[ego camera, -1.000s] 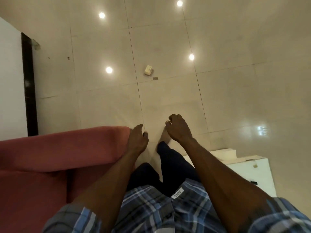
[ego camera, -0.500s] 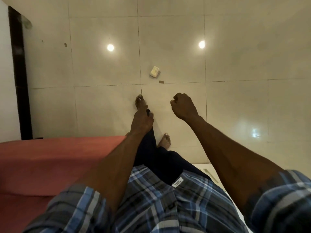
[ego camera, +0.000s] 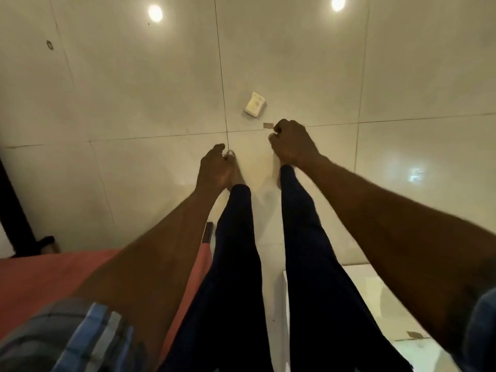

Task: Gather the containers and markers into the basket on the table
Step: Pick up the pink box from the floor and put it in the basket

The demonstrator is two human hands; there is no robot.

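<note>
No basket, container or marker shows in this view. I look straight down at a pale tiled floor. My left hand (ego camera: 214,167) hangs loosely curled above my left foot and holds nothing. My right hand (ego camera: 291,142) is curled into a loose fist over my right foot, with nothing visible in it. My legs in dark trousers stand between the two arms.
A small cream rectangular object (ego camera: 255,104) lies on the floor just ahead of my right hand, with a tiny brown scrap (ego camera: 267,126) beside it. A red couch (ego camera: 48,280) fills the lower left. A white table (ego camera: 381,302) edge sits lower right. A dark post (ego camera: 16,210) stands left.
The view has tipped further down and I have stood straighter, both feet side by side. Both arms have stretched down; the hands stay curled and hold nothing.
</note>
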